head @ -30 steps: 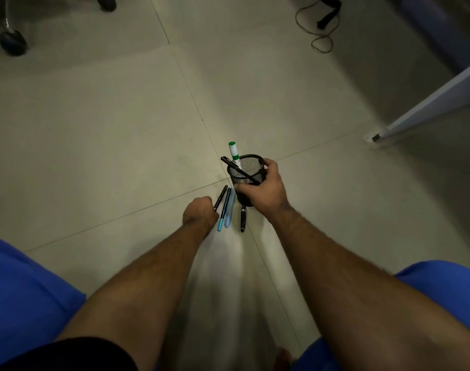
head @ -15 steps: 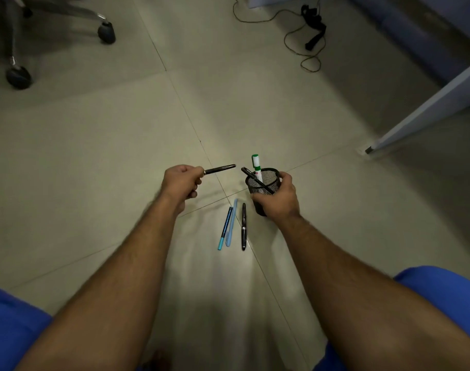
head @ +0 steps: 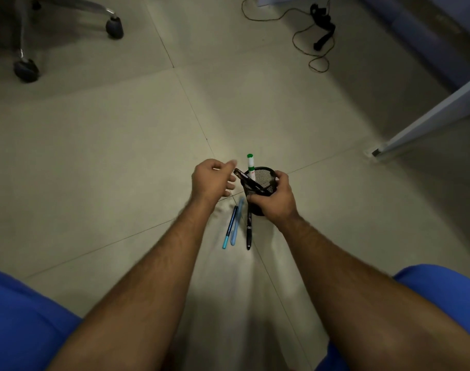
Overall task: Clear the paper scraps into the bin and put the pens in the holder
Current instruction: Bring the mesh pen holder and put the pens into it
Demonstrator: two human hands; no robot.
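A black mesh pen holder (head: 263, 174) is gripped tilted just above the tiled floor by my right hand (head: 275, 200). A green-capped white marker (head: 250, 164) and black pens (head: 251, 183) stick out of it. My left hand (head: 211, 182) hovers just left of the holder's rim with fingers apart and nothing in it, its fingertips next to the end of a black pen. Below the holder, three pens lie on the floor: a teal pen (head: 229, 231), a light blue pen (head: 237, 222) and a black pen (head: 249, 231). No paper scraps or bin are in view.
Office chair casters (head: 114, 26) stand at the upper left. A cable with a black plug (head: 322, 30) lies at the upper right. A white panel's foot (head: 375, 151) rests on the floor at the right. My blue-clad knees fill the bottom corners.
My left hand picked a black pen off the floor, carried it right to the holder and let it go inside. The holder stayed in my right hand.
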